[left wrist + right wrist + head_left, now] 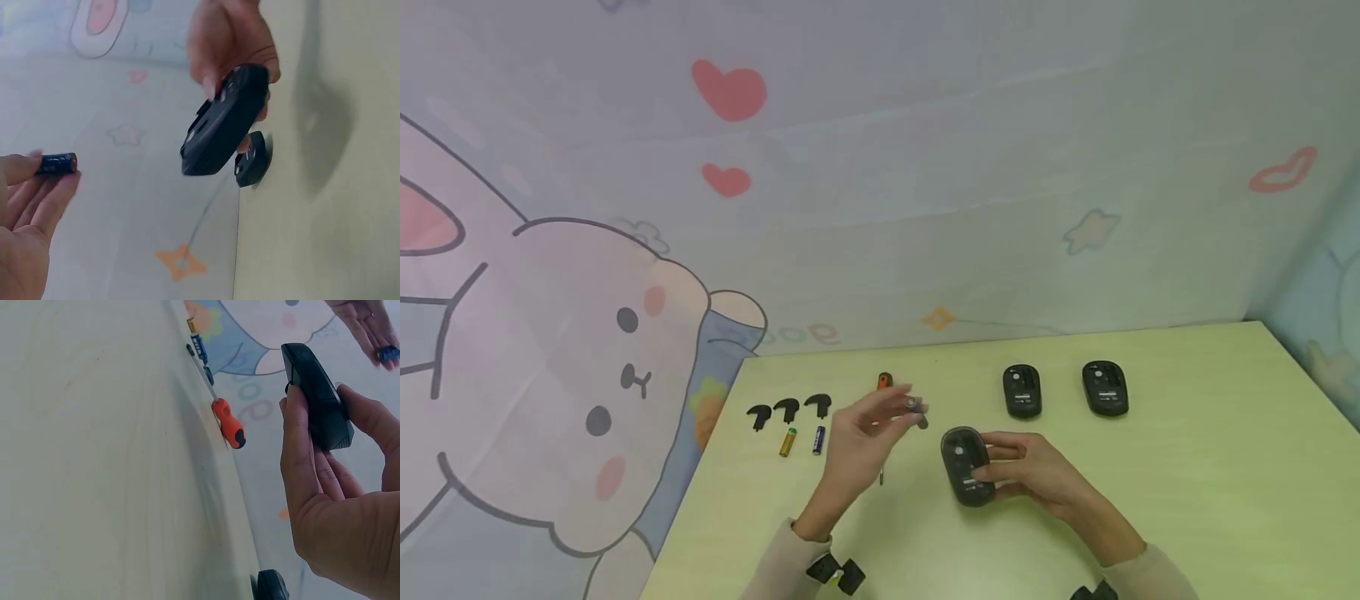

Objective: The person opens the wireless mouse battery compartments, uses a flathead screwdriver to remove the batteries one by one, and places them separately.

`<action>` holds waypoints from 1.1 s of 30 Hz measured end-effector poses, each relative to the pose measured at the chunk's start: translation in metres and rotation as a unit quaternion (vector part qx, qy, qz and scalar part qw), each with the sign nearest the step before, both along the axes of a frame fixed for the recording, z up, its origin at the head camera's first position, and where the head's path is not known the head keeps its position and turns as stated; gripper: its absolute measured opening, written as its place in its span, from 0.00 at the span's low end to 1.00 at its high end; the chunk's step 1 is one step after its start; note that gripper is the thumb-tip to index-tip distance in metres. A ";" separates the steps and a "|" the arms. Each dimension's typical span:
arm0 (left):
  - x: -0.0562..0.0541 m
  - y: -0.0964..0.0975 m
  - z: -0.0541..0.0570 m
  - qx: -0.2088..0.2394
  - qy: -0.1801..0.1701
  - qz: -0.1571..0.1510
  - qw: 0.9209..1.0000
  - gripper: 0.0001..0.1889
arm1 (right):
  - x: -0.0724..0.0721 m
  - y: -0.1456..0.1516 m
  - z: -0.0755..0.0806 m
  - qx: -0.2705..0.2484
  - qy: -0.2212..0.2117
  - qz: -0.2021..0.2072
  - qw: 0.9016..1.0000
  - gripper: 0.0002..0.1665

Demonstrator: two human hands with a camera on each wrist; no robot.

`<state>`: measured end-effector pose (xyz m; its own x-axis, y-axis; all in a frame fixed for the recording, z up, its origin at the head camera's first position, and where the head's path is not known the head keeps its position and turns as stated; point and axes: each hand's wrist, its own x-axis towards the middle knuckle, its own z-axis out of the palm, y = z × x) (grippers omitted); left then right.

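My left hand (857, 442) pinches a dark blue battery (57, 164) between thumb and fingers, raised above the table. In my right hand (1037, 473) is a black computer mouse (966, 471), gripped by its sides with the underside turned up. The mouse is off the table, tilted, as the right wrist view shows. A gap separates the battery from the mouse. Beyond the left hand lies a screwdriver (228, 424) with an orange and black handle; in the head view that hand hides part of it.
Two more black mice, one nearer the middle (1022, 392) and one further right (1105, 388), lie underside up at the back. On the left are several small black curved pieces (787, 409), a yellow-green battery (787, 442) and a blue battery (818, 440). A printed cloth (925, 208) hangs behind the table.
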<state>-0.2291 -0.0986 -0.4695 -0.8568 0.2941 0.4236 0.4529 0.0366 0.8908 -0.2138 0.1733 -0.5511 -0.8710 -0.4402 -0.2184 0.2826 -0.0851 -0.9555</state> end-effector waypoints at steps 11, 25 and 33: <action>-0.014 -0.058 0.006 0.133 -0.163 0.000 0.978 0.16 | -0.001 0.002 0.002 0.005 -0.005 0.000 1.000 0.46; -0.053 -0.143 -0.013 0.032 -0.240 0.125 0.962 0.22 | 0.000 0.004 0.005 -0.012 -0.011 0.006 1.000 0.46; -0.078 -0.200 -0.044 0.052 -0.319 0.148 0.935 0.27 | -0.001 0.006 0.003 -0.012 -0.012 0.008 1.000 0.46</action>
